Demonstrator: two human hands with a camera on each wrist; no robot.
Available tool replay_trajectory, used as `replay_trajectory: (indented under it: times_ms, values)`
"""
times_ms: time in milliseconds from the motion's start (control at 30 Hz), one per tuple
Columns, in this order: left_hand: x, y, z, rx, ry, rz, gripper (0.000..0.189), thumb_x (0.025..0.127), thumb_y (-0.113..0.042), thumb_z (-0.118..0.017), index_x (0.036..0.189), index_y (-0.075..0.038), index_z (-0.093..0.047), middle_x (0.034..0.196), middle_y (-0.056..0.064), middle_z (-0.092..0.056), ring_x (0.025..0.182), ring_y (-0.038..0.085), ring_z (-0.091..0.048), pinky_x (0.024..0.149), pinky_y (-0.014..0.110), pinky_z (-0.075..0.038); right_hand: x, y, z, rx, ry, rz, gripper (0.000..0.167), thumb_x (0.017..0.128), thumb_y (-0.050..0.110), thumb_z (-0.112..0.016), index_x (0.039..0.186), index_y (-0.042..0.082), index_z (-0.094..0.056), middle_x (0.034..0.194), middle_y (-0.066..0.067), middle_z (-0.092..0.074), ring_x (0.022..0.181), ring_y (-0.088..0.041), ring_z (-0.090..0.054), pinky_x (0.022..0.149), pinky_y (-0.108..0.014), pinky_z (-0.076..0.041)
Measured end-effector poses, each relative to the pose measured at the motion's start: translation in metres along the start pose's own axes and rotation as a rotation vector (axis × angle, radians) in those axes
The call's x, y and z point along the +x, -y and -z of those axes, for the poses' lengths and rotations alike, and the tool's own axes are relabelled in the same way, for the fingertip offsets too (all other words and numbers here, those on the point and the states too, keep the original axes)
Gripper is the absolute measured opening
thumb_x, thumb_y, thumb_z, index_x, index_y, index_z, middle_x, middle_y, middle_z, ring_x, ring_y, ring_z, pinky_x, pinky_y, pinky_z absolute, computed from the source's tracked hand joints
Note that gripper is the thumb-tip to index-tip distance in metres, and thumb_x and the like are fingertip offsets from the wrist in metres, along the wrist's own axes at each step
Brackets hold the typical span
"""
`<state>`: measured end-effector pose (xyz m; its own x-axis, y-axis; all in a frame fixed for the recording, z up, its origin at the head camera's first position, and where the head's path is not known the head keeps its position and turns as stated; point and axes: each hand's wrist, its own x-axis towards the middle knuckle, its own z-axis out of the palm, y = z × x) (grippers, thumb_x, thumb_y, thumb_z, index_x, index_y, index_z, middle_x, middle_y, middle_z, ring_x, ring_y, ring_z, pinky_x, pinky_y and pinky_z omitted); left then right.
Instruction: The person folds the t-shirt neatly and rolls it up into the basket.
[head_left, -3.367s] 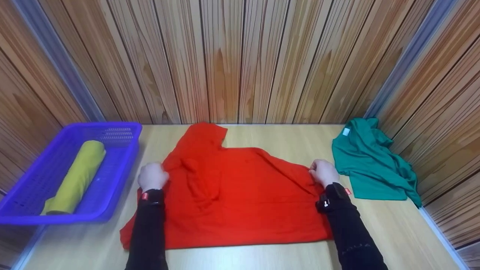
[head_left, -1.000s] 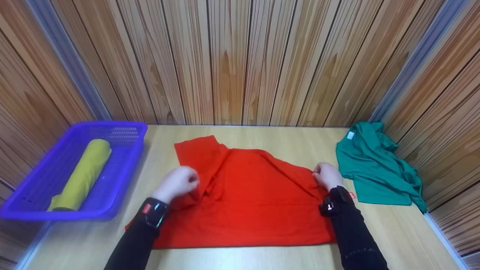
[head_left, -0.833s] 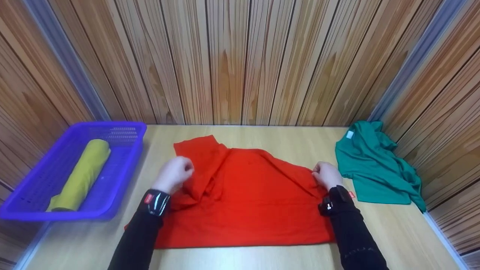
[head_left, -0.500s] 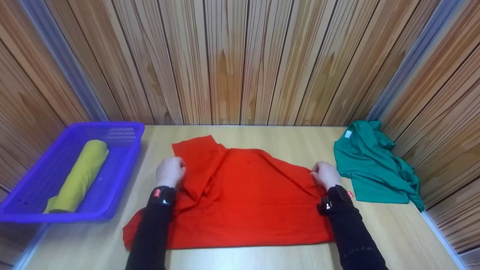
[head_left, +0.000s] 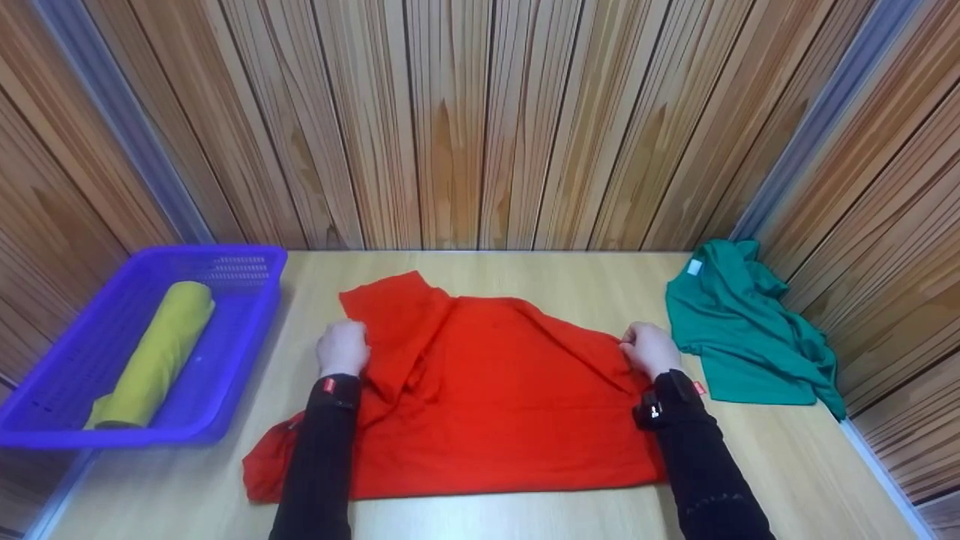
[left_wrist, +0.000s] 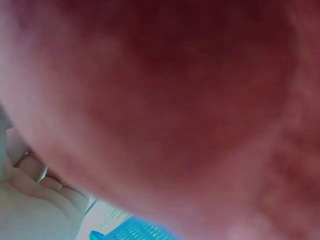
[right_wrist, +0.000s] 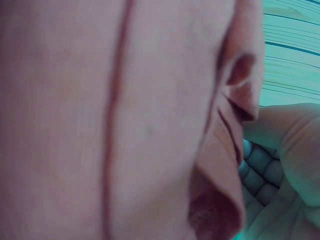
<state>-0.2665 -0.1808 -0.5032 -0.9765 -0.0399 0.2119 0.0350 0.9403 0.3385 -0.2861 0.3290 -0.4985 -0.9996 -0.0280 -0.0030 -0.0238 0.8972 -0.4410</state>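
Note:
A red shirt [head_left: 495,397] lies folded across the table, with a flap of cloth reaching up at the far left and loose folds below it. At its left edge, the curled fingers of my left hand [head_left: 343,348] pinch the cloth; their tips are hidden. Red fabric [left_wrist: 175,125] fills most of the left wrist view, blurred and close. My right hand [head_left: 651,349] pinches the shirt's right edge. In the right wrist view, the thumb presses against the bunched cloth [right_wrist: 220,150] and the other fingers curl behind.
To the left stands a purple basket [head_left: 244,375] with a rolled yellow cloth [head_left: 159,356] inside. A crumpled green shirt [head_left: 750,337] lies at the right, beside the wooden side wall. A wood-panelled wall [head_left: 480,135] closes the back of the table [head_left: 585,281].
My left hand has moved from over the shirt's left folds out to its left edge, uncovering them. The upper left flap now points further left than at first. My right hand keeps its place.

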Motion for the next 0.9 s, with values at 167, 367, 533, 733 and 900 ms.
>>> replay_trajectory:
  times_ms: [167, 367, 533, 733, 900]
  values:
    - [-0.001, -0.001, 0.001, -0.004, 0.004, -0.014, 0.018, 0.08, 0.002, -0.059, 0.063, -0.006, -0.059, 0.067, 0.014, -0.061, 0.072, 0.041, -0.061, 0.062, 0.052, -0.05, 0.001, 0.0, -0.002, 0.012, 0.013, -0.007, 0.008, 0.09, 0.009, -0.065, 0.086, 0.003, -0.061, 0.076, -0.01, -0.058, 0.071, -0.029, -0.054, 0.065, -0.039, -0.045]
    - [0.0, -0.01, 0.011, -0.144, -0.032, -0.004, 0.016, 0.083, -0.007, -0.062, 0.067, -0.007, -0.062, 0.067, 0.007, -0.06, 0.071, 0.032, -0.061, 0.061, 0.047, -0.049, 0.002, -0.002, -0.001, -0.01, 0.007, -0.001, 0.008, 0.089, 0.008, -0.065, 0.085, 0.003, -0.061, 0.076, -0.01, -0.059, 0.073, -0.031, -0.055, 0.066, -0.04, -0.045]
    - [-0.004, -0.036, 0.024, -0.189, -0.096, -0.139, 0.012, 0.086, -0.009, -0.067, 0.075, -0.005, -0.068, 0.073, 0.008, -0.064, 0.074, 0.031, -0.062, 0.067, 0.045, -0.051, 0.002, -0.003, 0.0, -0.012, 0.012, -0.008, 0.007, 0.09, 0.008, -0.064, 0.085, 0.003, -0.061, 0.076, -0.01, -0.058, 0.072, -0.03, -0.055, 0.066, -0.04, -0.045]
    - [-0.019, -0.074, 0.024, -0.118, -0.18, -0.358, 0.014, 0.082, -0.005, -0.07, 0.069, -0.006, -0.067, 0.067, 0.007, -0.059, 0.07, 0.03, -0.06, 0.063, 0.042, -0.049, 0.002, -0.002, 0.0, 0.003, 0.031, -0.015, 0.008, 0.091, 0.009, -0.064, 0.086, 0.003, -0.061, 0.074, -0.009, -0.057, 0.071, -0.029, -0.054, 0.065, -0.038, -0.044]
    - [-0.031, -0.098, 0.015, -0.019, -0.215, -0.482, 0.02, 0.078, -0.006, -0.071, 0.061, -0.007, -0.062, 0.06, 0.007, -0.055, 0.067, 0.031, -0.058, 0.06, 0.044, -0.048, 0.003, -0.003, 0.0, 0.011, 0.037, -0.017, 0.009, 0.091, 0.009, -0.064, 0.086, 0.003, -0.06, 0.074, -0.009, -0.056, 0.07, -0.028, -0.054, 0.064, -0.037, -0.043]
